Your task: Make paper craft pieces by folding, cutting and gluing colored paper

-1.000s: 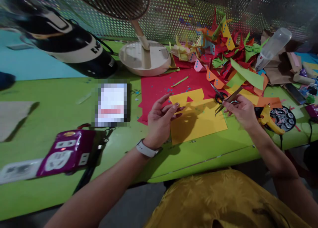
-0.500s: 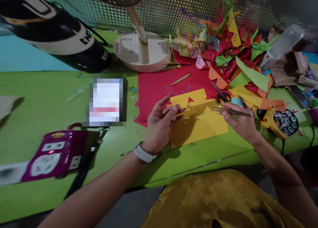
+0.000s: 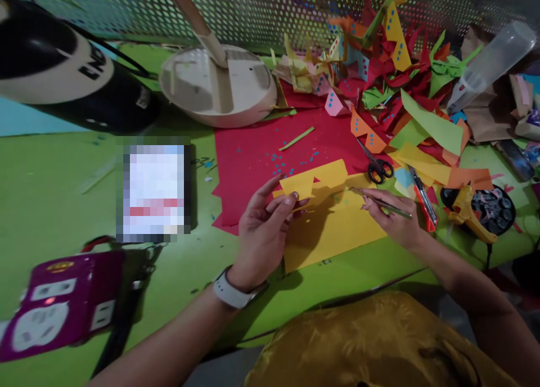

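Note:
My left hand [image 3: 268,224] pinches a folded yellow paper piece [image 3: 331,170] with a small notch in its edge, held above the table. Under it lies a larger yellow sheet [image 3: 333,241], with a few tiny green bits on it. In my right hand [image 3: 392,215] is a pair of slim metal tweezers [image 3: 390,206], gripped like a pen. Their tips point left over the yellow sheet, close to the folded piece. A red sheet [image 3: 253,151] scattered with tiny blue paper dots lies behind.
Black scissors [image 3: 381,171], a red box cutter [image 3: 425,201] and a hot glue gun [image 3: 466,215] lie to the right. Folded coloured paper shapes [image 3: 367,66] are heaped behind. On the left are a blurred phone [image 3: 154,190], a purple power strip [image 3: 63,302], a fan base [image 3: 219,89] and a dark bottle [image 3: 105,89].
The tweezers in my right hand have moved left, nearer the folded yellow paper, and tilted. My left hand keeps its pinch. The view has shifted slightly right.

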`<state>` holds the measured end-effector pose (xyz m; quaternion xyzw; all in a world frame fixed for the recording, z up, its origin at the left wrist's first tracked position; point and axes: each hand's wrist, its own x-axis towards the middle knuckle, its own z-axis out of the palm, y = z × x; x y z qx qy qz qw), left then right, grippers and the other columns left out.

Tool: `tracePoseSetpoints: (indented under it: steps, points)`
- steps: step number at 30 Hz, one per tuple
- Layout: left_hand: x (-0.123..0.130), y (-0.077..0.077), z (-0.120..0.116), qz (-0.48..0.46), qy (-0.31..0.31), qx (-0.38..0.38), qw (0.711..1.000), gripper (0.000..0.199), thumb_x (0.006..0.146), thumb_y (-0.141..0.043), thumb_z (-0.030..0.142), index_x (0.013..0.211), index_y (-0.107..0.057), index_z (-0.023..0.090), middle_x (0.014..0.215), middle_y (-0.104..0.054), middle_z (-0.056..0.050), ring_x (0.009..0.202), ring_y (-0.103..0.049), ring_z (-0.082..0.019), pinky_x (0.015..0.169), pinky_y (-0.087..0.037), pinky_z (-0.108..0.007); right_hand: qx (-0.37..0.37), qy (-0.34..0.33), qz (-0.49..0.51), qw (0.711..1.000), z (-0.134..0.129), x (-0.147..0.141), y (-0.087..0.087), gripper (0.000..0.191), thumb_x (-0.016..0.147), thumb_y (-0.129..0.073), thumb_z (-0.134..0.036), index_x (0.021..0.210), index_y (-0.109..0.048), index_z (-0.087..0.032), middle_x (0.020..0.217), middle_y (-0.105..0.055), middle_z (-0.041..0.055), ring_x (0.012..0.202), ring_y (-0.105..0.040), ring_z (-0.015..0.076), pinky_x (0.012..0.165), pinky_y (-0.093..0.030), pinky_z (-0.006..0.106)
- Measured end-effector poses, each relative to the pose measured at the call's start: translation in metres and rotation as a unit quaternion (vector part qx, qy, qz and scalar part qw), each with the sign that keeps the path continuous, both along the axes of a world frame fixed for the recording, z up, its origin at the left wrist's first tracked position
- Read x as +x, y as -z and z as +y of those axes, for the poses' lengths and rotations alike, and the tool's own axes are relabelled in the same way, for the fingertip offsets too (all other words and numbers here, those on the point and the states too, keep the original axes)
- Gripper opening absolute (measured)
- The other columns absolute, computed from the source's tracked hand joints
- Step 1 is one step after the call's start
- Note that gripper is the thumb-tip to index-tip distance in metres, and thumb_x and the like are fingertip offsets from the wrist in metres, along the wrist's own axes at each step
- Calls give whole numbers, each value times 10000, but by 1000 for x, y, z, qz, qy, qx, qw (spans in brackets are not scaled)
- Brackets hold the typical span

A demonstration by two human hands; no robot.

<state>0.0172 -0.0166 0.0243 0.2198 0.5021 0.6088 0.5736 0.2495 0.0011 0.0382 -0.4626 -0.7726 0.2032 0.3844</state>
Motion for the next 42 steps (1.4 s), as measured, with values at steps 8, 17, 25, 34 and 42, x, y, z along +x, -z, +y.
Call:
tracePoseSetpoints:
  steps: [8,17,25,34,42]
  points:
    - [-1,0,0,13,-2,-16,1000,545,631,-889,350,1134,-686,299,771,-759,45,770,-753,-162,670,-566,-231,-40,-13,-44,998,-1,-1,1,222,962,-522,-268,1088,-700,-301,1009,-788,7,703,-747,146,668,-627,302]
    - [-2,0,0,6,-4,-14,1000,512,630,-893,342,1103,-700,308,779,-761,40,790,-751,-164,687,-567,-239,-15,-38,-39,998,-3,1,6,248,956,-528,-229,1126,-693,-303,977,-793,7,739,-755,153,688,-627,313]
    - [-1,-1,0,-15,-12,-16,1000,512,624,-899,305,1101,-713,308,769,-759,45,759,-740,-142,680,-562,-230,-9,-16,-56,998,-4,0,2,214,956,-525,-257,1085,-690,-300,986,-793,2,756,-757,152,693,-623,316]
    - [0,-3,0,-35,-16,-19,999,545,593,-922,299,1096,-713,280,743,-764,65,700,-738,-110,635,-555,-176,76,-41,-66,994,-3,1,9,289,956,-548,-204,1211,-651,-292,983,-794,-3,698,-738,124,657,-598,265]
    - [0,-3,1,-40,-11,-13,999,540,591,-922,306,1091,-719,286,735,-765,64,687,-739,-117,628,-559,-179,127,-48,-41,990,0,-1,8,333,922,-602,-113,1224,-629,-251,938,-799,19,672,-737,118,612,-582,248]
